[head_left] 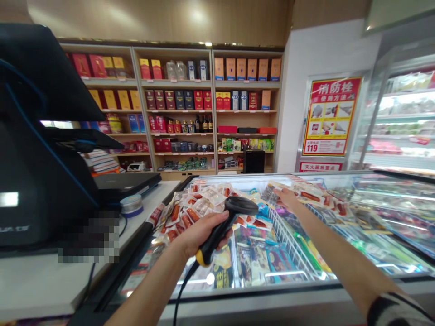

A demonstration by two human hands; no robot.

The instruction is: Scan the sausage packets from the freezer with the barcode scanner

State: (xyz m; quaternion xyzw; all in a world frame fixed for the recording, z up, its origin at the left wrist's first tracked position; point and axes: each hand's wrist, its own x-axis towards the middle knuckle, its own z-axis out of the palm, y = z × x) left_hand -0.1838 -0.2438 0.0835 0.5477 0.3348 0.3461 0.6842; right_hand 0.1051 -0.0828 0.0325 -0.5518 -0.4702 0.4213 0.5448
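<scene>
In my left hand [207,233] is a black handheld barcode scanner [217,231] with a yellow butt end, its head tilted up and pointing right. Its cord hangs down from the handle. My right hand [286,198] is stretched forward over the freezer glass, fingers closed on the edge of a greyish clear plastic packet [270,193]. Left of that, vacuum-packed sausages [190,213] lie heaped on the glass. More sausage packs [311,196] are spread to the right of my right hand.
Under the glass of the chest freezer [258,290], wire baskets hold colourful bagged goods. A checkout terminal [44,136] and a tape roll [132,206] stand on the left counter. Shelves of boxed bottles [180,99] line the back wall. A red fire-hydrant poster [331,115] hangs right.
</scene>
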